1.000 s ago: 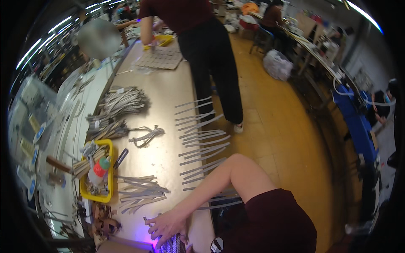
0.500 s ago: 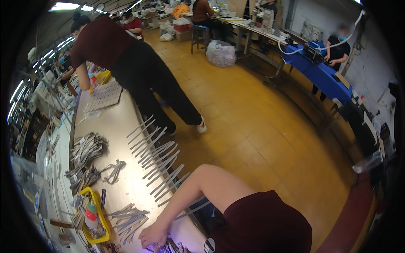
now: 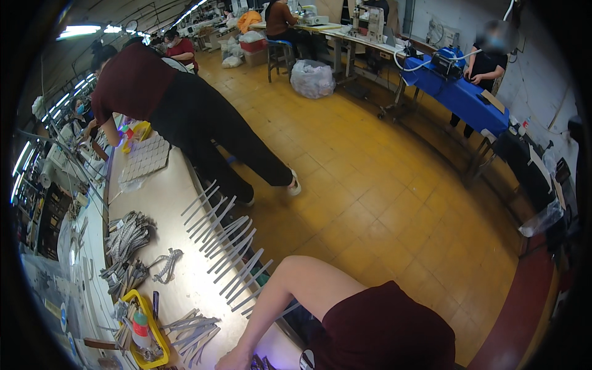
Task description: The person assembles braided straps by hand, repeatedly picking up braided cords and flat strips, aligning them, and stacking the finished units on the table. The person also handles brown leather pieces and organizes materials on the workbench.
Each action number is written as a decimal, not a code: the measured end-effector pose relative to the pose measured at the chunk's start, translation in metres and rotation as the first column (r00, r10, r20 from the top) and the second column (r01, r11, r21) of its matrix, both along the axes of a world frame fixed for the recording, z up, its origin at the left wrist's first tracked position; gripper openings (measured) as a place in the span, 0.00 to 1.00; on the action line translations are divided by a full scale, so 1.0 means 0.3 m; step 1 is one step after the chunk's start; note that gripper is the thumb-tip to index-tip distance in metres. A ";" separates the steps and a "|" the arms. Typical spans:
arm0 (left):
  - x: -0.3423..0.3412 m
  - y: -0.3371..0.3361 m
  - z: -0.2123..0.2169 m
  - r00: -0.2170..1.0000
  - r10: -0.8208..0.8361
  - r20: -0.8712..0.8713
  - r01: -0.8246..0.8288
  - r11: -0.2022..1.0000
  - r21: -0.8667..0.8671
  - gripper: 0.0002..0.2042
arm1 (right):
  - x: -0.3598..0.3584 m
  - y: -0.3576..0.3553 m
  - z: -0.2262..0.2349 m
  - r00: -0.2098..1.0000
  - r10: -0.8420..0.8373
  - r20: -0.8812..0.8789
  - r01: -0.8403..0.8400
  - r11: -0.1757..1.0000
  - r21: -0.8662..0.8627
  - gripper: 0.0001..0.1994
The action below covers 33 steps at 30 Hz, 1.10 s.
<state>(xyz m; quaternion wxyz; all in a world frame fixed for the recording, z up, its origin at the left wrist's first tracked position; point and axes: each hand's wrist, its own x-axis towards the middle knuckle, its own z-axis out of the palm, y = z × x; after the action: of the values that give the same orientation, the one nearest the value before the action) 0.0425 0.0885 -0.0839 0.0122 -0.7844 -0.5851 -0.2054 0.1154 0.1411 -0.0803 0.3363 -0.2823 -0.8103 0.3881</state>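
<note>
Dark braided strips [image 3: 261, 364] lie at the lower edge of the view, on the near end of a long pale surface [image 3: 191, 290], mostly cut off by the frame. Just beside them, to their left, is the right hand [image 3: 233, 361], reached by a bare, bent arm from a maroon sleeve [image 3: 388, 330]. Its fingers run out of the picture, so I cannot tell whether they are spread, closed or gripping a strip. The left hand is out of view, and its state cannot be told either. A violet glow falls on the surface near the strips.

Beyond the hand, a loose fan of flat grey and beige strips [image 3: 196, 333] lies beside a yellow basket [image 3: 163, 350], which holds a white bottle [image 3: 141, 331] with a red label and green cap. A dark slim tool [image 3: 155, 302] lies along the basket's upper right side. Farther up are a short knotted cord [image 3: 168, 265] and a thick grey braided bundle [image 3: 128, 237]. Narrow grey strips [image 3: 250, 282] line the right edge in a row, their ends overhanging. At the far end, a co-worker [image 3: 139, 83] in maroon leans over the surface.
</note>
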 end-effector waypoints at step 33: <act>-0.063 -0.034 -0.042 0.998 0.042 0.036 -0.042 0.999 0.011 0.33 | -0.037 -0.049 -0.050 0.987 0.144 -0.069 -0.155 0.966 -0.207 0.21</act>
<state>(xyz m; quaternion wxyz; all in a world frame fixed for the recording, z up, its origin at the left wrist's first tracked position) 0.0235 0.0782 -0.0965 0.0106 -0.7681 -0.6004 -0.2223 0.1042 0.1263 -0.0954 0.2958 -0.2439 -0.7741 0.5037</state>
